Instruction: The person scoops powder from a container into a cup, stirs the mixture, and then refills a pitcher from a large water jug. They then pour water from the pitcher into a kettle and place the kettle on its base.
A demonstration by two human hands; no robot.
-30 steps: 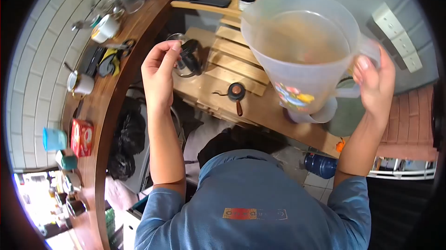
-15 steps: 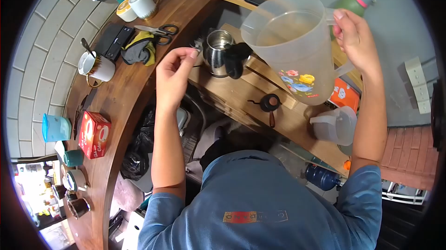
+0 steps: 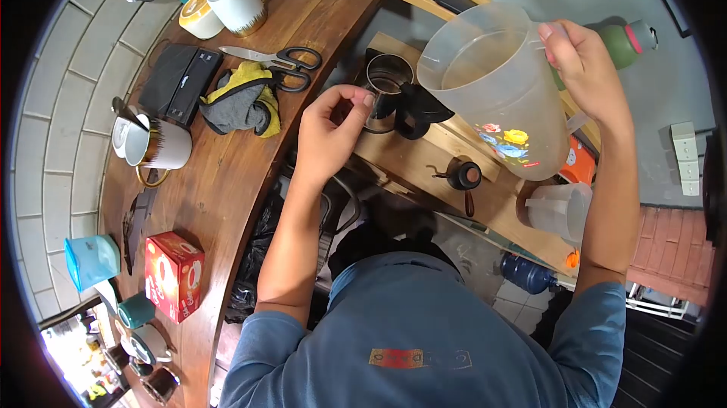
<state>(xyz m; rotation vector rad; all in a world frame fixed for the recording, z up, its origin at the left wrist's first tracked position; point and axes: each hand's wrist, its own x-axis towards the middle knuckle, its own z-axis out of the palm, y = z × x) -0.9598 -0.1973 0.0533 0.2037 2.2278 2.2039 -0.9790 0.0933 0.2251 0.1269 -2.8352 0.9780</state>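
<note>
My right hand point(image 3: 585, 67) grips the handle of a large translucent plastic pitcher point(image 3: 485, 101) printed with colored flowers. The pitcher is held tilted above the wooden shelf, its mouth toward a steel kettle point(image 3: 384, 114). That kettle stands with its top uncovered and its black handle facing the pitcher. My left hand point(image 3: 333, 126) is just left of the kettle, thumb and forefinger pressed together. Whatever lies between those fingertips, if anything, is too small to make out. Below the pitcher, a small manual coffee grinder point(image 3: 463, 175) with a wooden knob sits on the shelf.
On the curved wooden counter point(image 3: 235, 173) lie scissors point(image 3: 291, 59), a grey-yellow cloth point(image 3: 241, 101), a black scale point(image 3: 182, 78), mugs and a red box point(image 3: 174, 275). A second plastic jug point(image 3: 564, 209) stands at the shelf's right. A blue water bottle point(image 3: 525, 272) is below.
The view has shifted, with the counter appearing larger. My left hand has come closer to the kettle and now overlaps its left side. The pitcher stays in my right hand, still tilted.
</note>
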